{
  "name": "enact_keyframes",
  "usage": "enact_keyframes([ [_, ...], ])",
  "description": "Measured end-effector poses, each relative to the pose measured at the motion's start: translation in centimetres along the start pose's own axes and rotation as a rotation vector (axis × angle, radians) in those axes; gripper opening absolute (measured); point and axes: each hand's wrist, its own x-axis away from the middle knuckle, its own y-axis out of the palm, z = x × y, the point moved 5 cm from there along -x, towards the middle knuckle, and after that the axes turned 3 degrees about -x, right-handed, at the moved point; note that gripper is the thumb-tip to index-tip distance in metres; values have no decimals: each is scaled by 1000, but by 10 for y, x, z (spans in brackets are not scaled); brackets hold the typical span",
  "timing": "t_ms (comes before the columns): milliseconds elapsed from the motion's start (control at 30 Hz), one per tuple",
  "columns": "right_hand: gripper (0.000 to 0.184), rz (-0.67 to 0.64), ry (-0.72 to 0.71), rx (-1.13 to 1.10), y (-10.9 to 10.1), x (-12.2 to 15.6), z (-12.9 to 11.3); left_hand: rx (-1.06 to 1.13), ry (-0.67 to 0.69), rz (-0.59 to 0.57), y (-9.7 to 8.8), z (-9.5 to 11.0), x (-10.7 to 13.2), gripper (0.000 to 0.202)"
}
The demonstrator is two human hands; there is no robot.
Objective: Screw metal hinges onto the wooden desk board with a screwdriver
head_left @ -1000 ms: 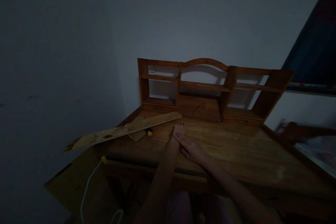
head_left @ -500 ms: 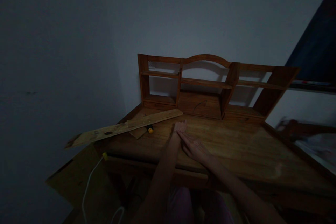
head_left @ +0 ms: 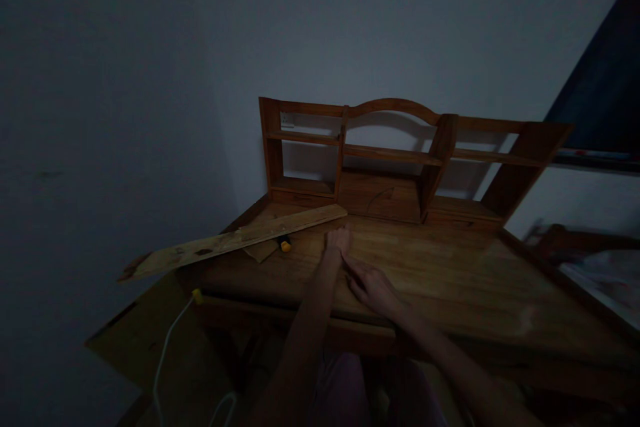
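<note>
In the dim head view, my left hand rests on the wooden desk, its fingers apparently curled in and nothing visible in them. My right hand lies just nearer and to the right, fingers stretched toward the left wrist, touching or almost touching it. It holds nothing that I can see. Left of my hands, a long wooden board lies slantwise, its near end jutting past the desk's left edge. Close to it is a small black and yellow object, its kind unclear, beside a flat piece of cardboard.
A wooden shelf unit stands along the desk's back, against the wall. A white cable hangs at the lower left from a yellow piece at the desk edge. Below it is a yellowish panel.
My right fingers have slid slightly back along the left wrist. The whole view has shifted a little; the board and the small objects stay in place.
</note>
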Motion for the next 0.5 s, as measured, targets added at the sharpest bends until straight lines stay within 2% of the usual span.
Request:
enact_keyframes([
  [167,60,23,-2,35,1,3,-8,17,-25,3,3,-1,-1,34],
  [267,44,82,-25,145,-14,7,-5,21,-29,13,2,-1,1,35],
  [333,32,161,29,204,-40,12,10,25,-26,17,1,-1,2,36],
  [367,28,222,104,219,-59,16,24,28,-26,17,1,-1,2,36],
  [400,26,286,166,235,-79,20,40,30,-28,17,1,-1,2,36],
  [500,28,344,370,409,-135,36,99,43,-37,16,1,-1,1,35],
])
